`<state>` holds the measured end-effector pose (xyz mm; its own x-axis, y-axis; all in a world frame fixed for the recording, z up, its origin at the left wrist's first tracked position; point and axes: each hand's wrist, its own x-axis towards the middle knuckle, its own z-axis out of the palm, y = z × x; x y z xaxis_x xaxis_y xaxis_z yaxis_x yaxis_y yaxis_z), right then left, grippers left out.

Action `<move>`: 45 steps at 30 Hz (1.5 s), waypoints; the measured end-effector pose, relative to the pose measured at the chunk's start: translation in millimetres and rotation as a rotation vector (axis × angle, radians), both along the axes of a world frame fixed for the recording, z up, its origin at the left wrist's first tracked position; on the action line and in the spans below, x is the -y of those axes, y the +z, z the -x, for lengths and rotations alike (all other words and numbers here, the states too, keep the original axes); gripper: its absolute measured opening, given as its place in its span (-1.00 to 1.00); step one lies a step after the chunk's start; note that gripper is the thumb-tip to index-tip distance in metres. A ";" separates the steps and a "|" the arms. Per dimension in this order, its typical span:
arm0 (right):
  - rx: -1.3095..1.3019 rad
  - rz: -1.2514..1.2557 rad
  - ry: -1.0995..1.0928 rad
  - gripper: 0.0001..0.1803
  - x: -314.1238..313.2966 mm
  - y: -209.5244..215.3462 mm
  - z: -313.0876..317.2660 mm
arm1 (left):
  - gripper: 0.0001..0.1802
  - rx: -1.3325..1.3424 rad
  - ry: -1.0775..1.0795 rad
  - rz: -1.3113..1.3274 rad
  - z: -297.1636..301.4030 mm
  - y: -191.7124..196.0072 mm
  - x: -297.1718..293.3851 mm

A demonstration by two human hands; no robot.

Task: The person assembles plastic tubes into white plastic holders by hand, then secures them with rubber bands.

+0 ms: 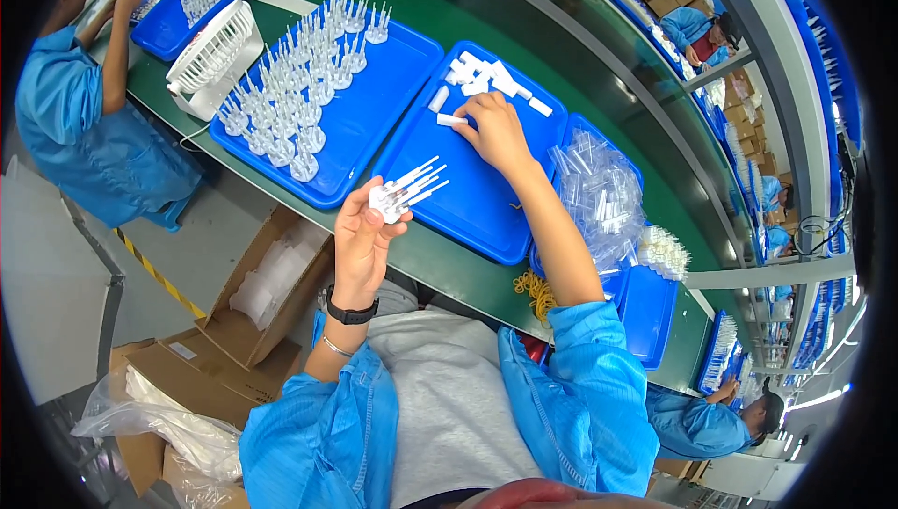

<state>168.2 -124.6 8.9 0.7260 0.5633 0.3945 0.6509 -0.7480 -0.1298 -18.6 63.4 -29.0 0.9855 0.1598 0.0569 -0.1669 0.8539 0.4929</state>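
Observation:
My left hand (365,228) is closed round the base of a white plastic part with several thin upright prongs (408,187), held tilted over the near edge of the bench. Over the middle blue tray (468,210), my right hand (496,130) pinches a short white tube (451,120). Several more white tubes (486,74) lie loose at the far end of that tray. To its left, another blue tray (383,88) carries rows of pronged white parts (299,83), standing upright.
A white slatted fan-like device (215,58) stands left of the trays. On the right are a clear plastic bag of tubes (599,186), yellow rubber bands (536,296) and a stack of small white parts (664,252). Open cardboard boxes (224,341) sit below left. A co-worker in blue (70,97) sits left.

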 end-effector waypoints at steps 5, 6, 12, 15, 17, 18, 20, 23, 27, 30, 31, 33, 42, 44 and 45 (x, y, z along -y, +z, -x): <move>-0.262 -0.229 0.087 -0.83 -4.3 52.7 43.7 | -0.42 -0.008 0.038 -0.089 -1.4 -3.0 -1.0; -0.261 -0.244 0.075 -0.82 -4.6 67.0 55.1 | -0.44 -0.001 0.047 -0.091 -2.5 -0.8 0.3; -0.156 -0.240 0.184 -0.82 7.2 108.1 98.9 | -0.45 0.015 0.051 -0.135 -2.1 0.2 3.4; -0.137 -0.220 0.258 -0.78 13.9 114.0 107.0 | -0.46 0.018 0.037 -0.159 -2.2 0.5 6.0; -0.078 -0.212 0.284 -0.81 15.1 116.9 111.2 | -0.49 0.040 0.054 -0.200 -2.8 1.2 8.5; -0.081 -0.213 0.282 -0.81 15.0 118.8 112.6 | -0.49 0.036 0.052 -0.201 -3.1 1.6 9.1; -0.074 -0.169 0.288 -0.82 14.7 121.6 114.9 | -0.53 0.073 0.048 -0.253 -4.0 2.2 9.9; -0.128 -0.148 0.306 -0.82 17.0 122.7 115.4 | -0.54 0.085 0.062 -0.303 -3.5 6.4 11.0; -0.235 -0.211 0.336 -0.83 19.4 124.6 112.3 | -0.52 0.100 0.069 -0.322 -3.9 8.3 8.7; -0.322 -0.229 0.334 -0.84 22.6 124.9 109.4 | -0.49 0.124 0.034 -0.348 -5.7 7.7 5.9; -0.365 -0.256 0.347 -0.84 24.2 122.0 108.1 | -0.49 0.119 0.000 -0.330 -5.3 8.1 5.0; -0.409 -0.283 0.357 -0.84 26.1 120.3 106.3 | -0.48 0.113 -0.035 -0.310 -5.4 7.0 3.5; -0.359 -0.252 0.312 -0.82 22.9 113.6 112.9 | -0.47 0.120 -0.007 -0.511 -6.5 5.5 2.6; -0.203 -0.187 0.296 -0.80 17.1 112.4 118.8 | -0.48 0.100 0.003 -0.528 -6.8 7.1 2.6; -0.204 -0.186 0.298 -0.80 14.0 112.8 120.6 | -0.48 0.099 0.005 -0.527 -7.1 6.7 1.7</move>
<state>47.6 -138.6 121.7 0.6155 0.6938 0.3740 0.7826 -0.4820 -0.3939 -11.4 61.7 -22.3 0.9707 0.0893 0.2231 -0.2377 0.4939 0.8364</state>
